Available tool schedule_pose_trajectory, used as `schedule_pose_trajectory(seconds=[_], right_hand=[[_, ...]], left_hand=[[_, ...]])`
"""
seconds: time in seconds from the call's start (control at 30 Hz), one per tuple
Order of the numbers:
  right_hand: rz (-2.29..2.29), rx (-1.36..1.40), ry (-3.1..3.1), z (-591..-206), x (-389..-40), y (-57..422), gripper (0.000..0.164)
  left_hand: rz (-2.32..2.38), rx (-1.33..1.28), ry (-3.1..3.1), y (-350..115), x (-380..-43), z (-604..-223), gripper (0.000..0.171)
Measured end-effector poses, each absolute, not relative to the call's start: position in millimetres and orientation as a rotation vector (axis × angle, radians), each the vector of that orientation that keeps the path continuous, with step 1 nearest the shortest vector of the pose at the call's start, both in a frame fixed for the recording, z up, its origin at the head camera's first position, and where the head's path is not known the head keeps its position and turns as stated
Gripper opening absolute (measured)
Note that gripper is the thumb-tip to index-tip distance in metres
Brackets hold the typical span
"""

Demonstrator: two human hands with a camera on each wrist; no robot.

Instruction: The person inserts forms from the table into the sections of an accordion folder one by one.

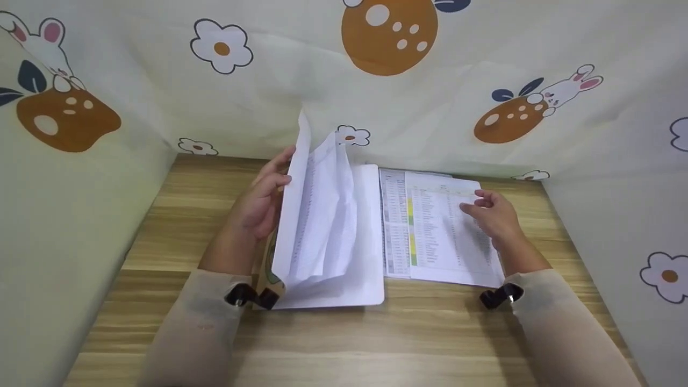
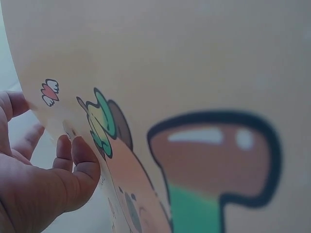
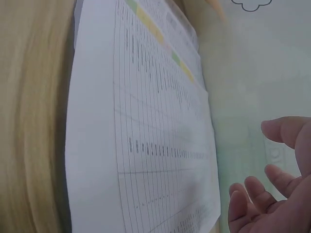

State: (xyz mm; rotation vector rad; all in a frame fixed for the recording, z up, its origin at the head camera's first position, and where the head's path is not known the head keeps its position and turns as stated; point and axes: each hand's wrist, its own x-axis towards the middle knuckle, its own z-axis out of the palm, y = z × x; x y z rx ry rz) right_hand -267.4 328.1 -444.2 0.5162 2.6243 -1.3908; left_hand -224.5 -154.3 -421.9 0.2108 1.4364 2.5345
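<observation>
My left hand (image 1: 263, 201) grips the edge of a raised folder cover (image 1: 293, 215), with loose white sheets (image 1: 328, 209) standing inside it. The folder's white back half (image 1: 368, 242) lies flat on the table. In the left wrist view the cover's tan outer side (image 2: 194, 63) shows cartoon prints, and the left hand's fingers (image 2: 85, 162) bend at its edge. Over the right edge of a printed sheet (image 1: 443, 236) hovers my right hand (image 1: 494, 215), fingers loosely bent and holding nothing. That sheet has yellow and green cells and overlaps another printed sheet (image 1: 395, 226).
A wooden table (image 1: 344, 344) bears everything. Cloth walls (image 1: 285, 70) with fruit, rabbit and flower prints rise at the back and both sides. A black camera mount (image 1: 250, 296) sits on each wrist.
</observation>
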Motion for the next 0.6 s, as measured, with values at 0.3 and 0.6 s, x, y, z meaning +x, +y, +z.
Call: schedule_pose_trajectory(seconds=[0.3, 0.6], right_hand=[[-1.355, 0.572, 2.565, -448, -276, 346, 0.090], [-1.165, 0.634, 2.565, -454, -286, 356, 0.093]], left_hand=[[2.527, 0.201, 1.436, -156, -224, -421, 0.066], [2.530, 0.227, 1.414, -156, -224, -422, 0.067]])
